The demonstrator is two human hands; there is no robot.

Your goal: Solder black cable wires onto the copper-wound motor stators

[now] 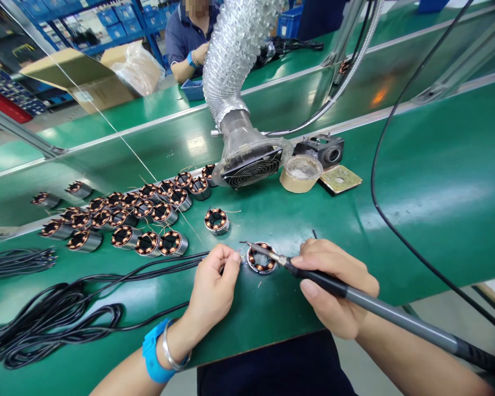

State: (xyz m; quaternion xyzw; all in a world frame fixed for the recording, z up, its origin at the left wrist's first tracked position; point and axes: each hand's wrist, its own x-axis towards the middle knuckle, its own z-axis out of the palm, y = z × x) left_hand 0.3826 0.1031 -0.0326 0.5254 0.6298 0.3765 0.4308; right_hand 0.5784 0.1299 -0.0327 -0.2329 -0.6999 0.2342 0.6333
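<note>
My right hand (336, 283) is closed around the handle of a soldering iron (350, 294). The iron's tip reaches left across a copper-wound motor stator (263, 268) that lies on the green bench. Just left of that stator, my left hand (216, 280) pinches the end of a black cable (169, 268); thin wire ends show by the fingertips. Whether the iron's tip touches a wire, I cannot tell. Another stator (216, 221) stands a little behind, with a fine wire sticking out.
Rows of stators (147, 242) stand at the left back. Coiled black cables (45, 319) cover the left front. A fume extractor hood (251, 159) hangs over the bench, beside a tape roll (300, 175) and an iron stand (325, 149). A co-worker (190, 49) sits opposite.
</note>
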